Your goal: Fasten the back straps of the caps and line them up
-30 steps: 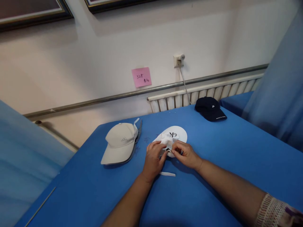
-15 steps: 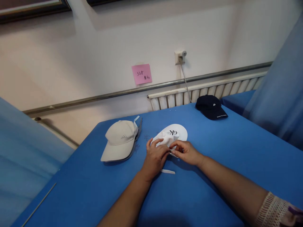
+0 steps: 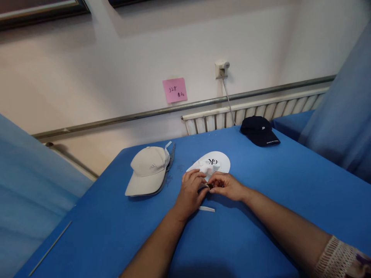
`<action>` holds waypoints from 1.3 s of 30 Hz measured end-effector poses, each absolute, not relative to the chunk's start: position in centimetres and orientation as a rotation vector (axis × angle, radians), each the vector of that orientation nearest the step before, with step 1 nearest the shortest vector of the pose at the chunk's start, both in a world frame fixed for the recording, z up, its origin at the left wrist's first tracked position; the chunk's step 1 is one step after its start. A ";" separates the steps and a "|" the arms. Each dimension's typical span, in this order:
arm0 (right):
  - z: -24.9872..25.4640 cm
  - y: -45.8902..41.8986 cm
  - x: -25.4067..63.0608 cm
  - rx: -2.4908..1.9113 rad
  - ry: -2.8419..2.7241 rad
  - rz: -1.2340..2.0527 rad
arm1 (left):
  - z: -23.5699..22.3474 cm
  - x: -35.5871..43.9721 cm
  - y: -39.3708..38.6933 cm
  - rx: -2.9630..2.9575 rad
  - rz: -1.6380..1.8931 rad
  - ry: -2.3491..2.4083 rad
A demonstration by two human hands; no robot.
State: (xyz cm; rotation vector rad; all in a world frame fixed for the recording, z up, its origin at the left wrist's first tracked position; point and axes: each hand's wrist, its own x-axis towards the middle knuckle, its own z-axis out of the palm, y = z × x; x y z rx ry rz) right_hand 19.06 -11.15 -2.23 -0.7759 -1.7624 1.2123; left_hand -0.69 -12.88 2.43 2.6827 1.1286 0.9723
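**Pinched from both sides at the centre of the blue table!**

Gripping the near edge of the white baseball cap (image 3: 220,164) with the left hand (image 3: 189,190), thumb and fingers closed on the fabric. Meeting it from four o'clock with the right hand (image 3: 228,187), thumb and index finger pinched together on that same edge. Turning the brim away towards one o'clock, showing the CK logo (image 3: 213,161) upside down. Hiding most of the near edge behind bent fingers, so impossible to tell exactly what lies in the pinch.

Just below, at six o'clock, spotting a white strip (image 3: 207,209) on the blue table (image 3: 246,239), partly hidden behind the left wrist. Over to nine o'clock, well apart from the hands, a beige baseball cap (image 3: 148,166) on top of a grey cap (image 3: 170,164), leaving only an edge of the lower one in view. Out at two o'clock, by the far edge, a navy baseball cap (image 3: 257,130). Far off at eight, a thin rod (image 3: 50,249).

Up on the wall, a pink note (image 3: 175,90) at eleven and a socket (image 3: 221,70) at twelve, trailing a cord down past the metal rail (image 3: 139,115) and the radiator (image 3: 240,116). Flanked by blue curtains (image 3: 31,200) at nine and three.
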 end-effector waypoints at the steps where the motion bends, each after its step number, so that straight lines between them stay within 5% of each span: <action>1: -2.2 -11.2 19.1 -0.792 -1.767 1.208 | 2.7 -0.8 -12.9 2.665 0.971 1.131; 14: -2.2 -11.3 19.4 -0.854 -1.868 1.121 | 6.7 -4.8 -14.1 2.231 0.798 1.163; 28: -2.7 -11.4 19.3 -0.874 -1.909 1.106 | 3.9 -3.0 -14.9 2.344 0.341 1.028; 34: -1.7 -11.9 19.3 -0.864 -1.920 1.035 | 5.4 -3.3 -15.1 2.114 0.413 1.031; 39: -0.4 -12.6 19.5 -0.858 -2.015 0.936 | 6.3 -4.2 -14.5 1.734 1.010 1.175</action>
